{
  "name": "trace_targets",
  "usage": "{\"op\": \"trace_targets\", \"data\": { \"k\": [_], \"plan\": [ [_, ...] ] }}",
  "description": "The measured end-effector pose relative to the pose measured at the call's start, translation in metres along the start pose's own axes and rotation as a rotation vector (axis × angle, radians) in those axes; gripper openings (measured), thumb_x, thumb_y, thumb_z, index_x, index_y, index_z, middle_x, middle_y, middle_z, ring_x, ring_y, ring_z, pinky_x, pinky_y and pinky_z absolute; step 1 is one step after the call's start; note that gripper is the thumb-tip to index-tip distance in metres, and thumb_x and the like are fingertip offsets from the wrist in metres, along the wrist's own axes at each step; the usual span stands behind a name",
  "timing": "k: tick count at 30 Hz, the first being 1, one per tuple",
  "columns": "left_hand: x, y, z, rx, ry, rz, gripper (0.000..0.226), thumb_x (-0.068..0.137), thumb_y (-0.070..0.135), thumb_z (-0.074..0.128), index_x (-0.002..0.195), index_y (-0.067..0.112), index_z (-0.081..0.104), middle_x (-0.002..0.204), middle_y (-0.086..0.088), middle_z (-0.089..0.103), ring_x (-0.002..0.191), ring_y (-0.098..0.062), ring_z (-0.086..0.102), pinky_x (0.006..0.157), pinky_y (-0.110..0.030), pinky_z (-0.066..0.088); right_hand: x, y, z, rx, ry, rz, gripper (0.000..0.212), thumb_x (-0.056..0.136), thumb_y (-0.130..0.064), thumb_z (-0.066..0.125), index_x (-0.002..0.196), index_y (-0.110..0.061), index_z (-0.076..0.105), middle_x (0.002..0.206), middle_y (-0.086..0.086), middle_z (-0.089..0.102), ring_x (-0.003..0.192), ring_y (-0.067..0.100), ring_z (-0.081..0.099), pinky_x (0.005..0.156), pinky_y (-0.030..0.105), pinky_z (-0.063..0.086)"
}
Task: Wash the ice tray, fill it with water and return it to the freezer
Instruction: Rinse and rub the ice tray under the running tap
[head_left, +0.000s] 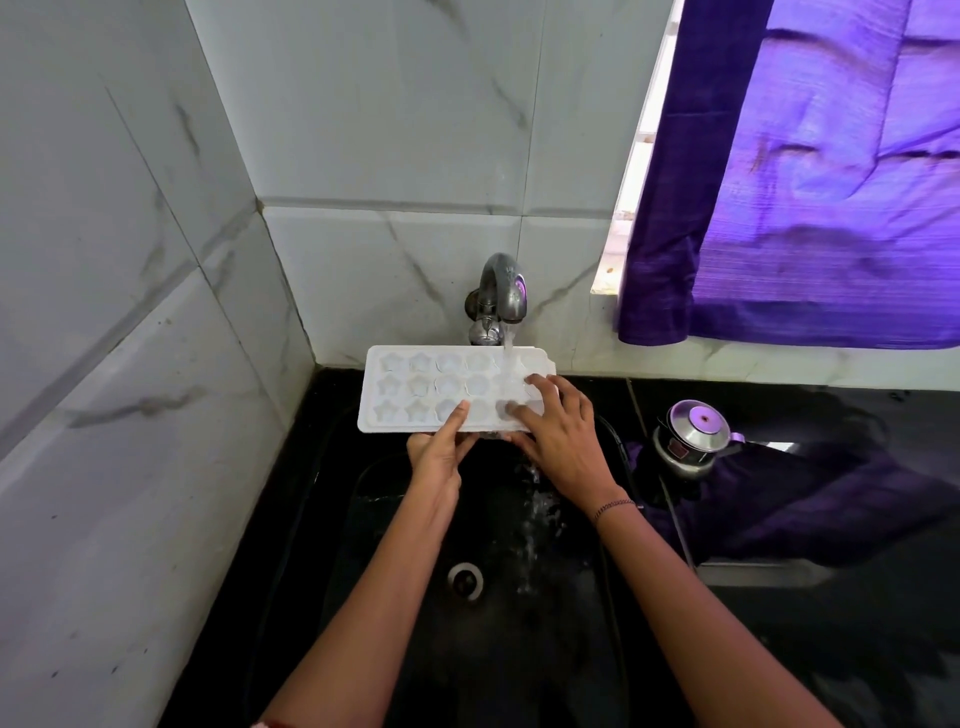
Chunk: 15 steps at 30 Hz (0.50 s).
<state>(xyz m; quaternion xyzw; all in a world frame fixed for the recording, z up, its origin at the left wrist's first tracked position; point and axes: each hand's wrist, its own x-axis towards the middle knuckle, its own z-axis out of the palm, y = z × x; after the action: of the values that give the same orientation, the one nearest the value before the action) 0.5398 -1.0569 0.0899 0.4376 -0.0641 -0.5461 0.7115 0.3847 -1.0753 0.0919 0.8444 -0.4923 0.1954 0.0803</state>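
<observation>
So the white ice tray (441, 387) with the star-shaped cups is held level over the black sink (395, 519), right under the metal tap (501, 291), and water is running into the cups at its right end. The left hand (439, 449) pinches the near edge, thumb on top and fingers tucked underneath. The right hand (558, 434) lies flat on the tray's right end, fingers spread across the cups, not really gripping anything. A small steel pot (691, 436) sits on the dark counter (831, 623) to the right, below a purple curtain (810, 197).
</observation>
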Motion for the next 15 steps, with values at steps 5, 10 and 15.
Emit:
{"op": "trace_targets", "data": {
  "k": [5, 10, 15],
  "plan": [
    [0.002, 0.003, 0.003, 0.000, 0.014, 0.006, 0.043, 0.076, 0.000, 0.073, 0.117, 0.003, 0.059, 0.109, -0.009, 0.067, 0.088, -0.018, 0.068, 0.061, -0.029, 0.060, 0.003, 0.004, 0.002, -0.021, 0.021, -0.026, 0.031, 0.091, -0.043, 0.053, 0.115, -0.025, 0.061, 0.136, 0.012, 0.049, 0.127, 0.037, 0.042, 0.100, 0.050, 0.038],
    [0.003, 0.006, 0.003, -0.004, 0.037, 0.010, 0.042, 0.077, -0.001, 0.071, 0.117, 0.005, 0.058, 0.105, -0.006, 0.067, 0.088, -0.019, 0.067, 0.062, -0.030, 0.060, 0.007, -0.004, 0.005, -0.042, 0.008, -0.063, 0.034, 0.092, -0.041, 0.051, 0.120, -0.024, 0.060, 0.137, 0.011, 0.049, 0.128, 0.035, 0.041, 0.099, 0.049, 0.040],
    [0.005, 0.006, -0.003, 0.014, 0.063, 0.003, 0.036, 0.076, -0.001, 0.072, 0.109, 0.010, 0.060, 0.103, -0.005, 0.067, 0.087, -0.019, 0.067, 0.057, -0.027, 0.059, 0.011, -0.001, 0.004, -0.069, 0.010, -0.112, 0.029, 0.086, -0.036, 0.064, 0.109, -0.019, 0.064, 0.128, 0.011, 0.055, 0.122, 0.036, 0.049, 0.097, 0.049, 0.043]
  ]
}}
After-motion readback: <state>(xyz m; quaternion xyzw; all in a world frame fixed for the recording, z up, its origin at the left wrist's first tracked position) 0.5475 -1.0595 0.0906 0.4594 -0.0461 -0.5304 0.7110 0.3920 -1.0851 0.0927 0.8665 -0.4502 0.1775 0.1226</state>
